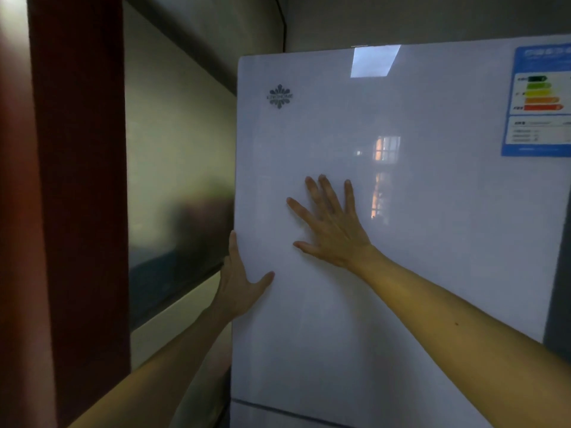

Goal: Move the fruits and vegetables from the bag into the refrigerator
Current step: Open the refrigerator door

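A white refrigerator fills the right of the view, and its glossy upper door [432, 242] is closed or nearly closed. My right hand [330, 223] lies flat on the door front with its fingers spread. My left hand [238, 282] wraps the door's left edge, thumb on the front and fingers behind the edge. Neither the bag nor any fruit or vegetable is in view.
A blue energy label [537, 100] sticks to the door's top right. A seam [278, 409] near the bottom marks a lower door. Left of the fridge are a frosted window [179, 180] and a dark red post [80, 180].
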The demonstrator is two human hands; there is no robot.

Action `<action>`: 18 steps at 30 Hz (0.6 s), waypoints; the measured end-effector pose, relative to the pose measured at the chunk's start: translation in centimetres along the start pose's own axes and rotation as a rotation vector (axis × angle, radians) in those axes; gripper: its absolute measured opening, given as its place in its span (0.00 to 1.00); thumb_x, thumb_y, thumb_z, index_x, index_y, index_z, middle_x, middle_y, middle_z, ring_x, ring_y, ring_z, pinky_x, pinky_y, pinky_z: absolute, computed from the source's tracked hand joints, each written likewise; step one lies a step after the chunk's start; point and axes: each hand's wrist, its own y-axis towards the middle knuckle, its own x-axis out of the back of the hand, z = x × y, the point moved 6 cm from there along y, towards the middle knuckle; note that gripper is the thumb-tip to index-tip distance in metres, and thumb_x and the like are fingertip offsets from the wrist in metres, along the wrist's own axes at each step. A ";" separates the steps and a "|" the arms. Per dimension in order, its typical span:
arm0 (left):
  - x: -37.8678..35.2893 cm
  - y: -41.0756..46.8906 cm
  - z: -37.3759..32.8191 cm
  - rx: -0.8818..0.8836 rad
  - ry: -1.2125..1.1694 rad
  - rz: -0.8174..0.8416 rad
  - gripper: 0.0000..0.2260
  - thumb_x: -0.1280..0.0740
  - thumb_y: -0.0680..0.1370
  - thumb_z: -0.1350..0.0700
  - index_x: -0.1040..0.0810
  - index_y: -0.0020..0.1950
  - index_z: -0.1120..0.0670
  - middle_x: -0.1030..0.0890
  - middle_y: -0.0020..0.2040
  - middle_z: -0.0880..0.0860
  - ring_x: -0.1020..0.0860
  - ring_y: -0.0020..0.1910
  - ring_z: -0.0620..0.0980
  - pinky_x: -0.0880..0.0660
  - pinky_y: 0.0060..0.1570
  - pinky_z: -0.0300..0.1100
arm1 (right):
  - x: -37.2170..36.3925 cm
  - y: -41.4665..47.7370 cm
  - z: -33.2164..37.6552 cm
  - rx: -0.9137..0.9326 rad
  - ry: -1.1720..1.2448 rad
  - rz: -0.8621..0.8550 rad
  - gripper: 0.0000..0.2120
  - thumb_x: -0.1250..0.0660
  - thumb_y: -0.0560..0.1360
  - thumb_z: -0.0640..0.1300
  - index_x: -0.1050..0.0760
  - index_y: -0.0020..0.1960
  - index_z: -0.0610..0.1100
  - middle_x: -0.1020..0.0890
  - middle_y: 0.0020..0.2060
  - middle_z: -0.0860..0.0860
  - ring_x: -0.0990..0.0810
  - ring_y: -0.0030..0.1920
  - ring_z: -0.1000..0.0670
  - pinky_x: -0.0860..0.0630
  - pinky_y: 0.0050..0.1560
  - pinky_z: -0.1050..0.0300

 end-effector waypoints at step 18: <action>-0.7 0.6 2.0 0.031 -0.088 -0.065 0.57 0.24 0.63 0.36 0.62 0.77 0.40 0.45 0.77 0.41 0.40 0.75 0.48 0.35 0.70 0.60 | -1.1 0.0 0.2 -0.004 -0.034 -0.108 0.40 0.43 0.71 0.68 0.45 0.78 0.53 0.47 0.77 0.39 0.51 0.77 0.36 0.58 0.67 0.22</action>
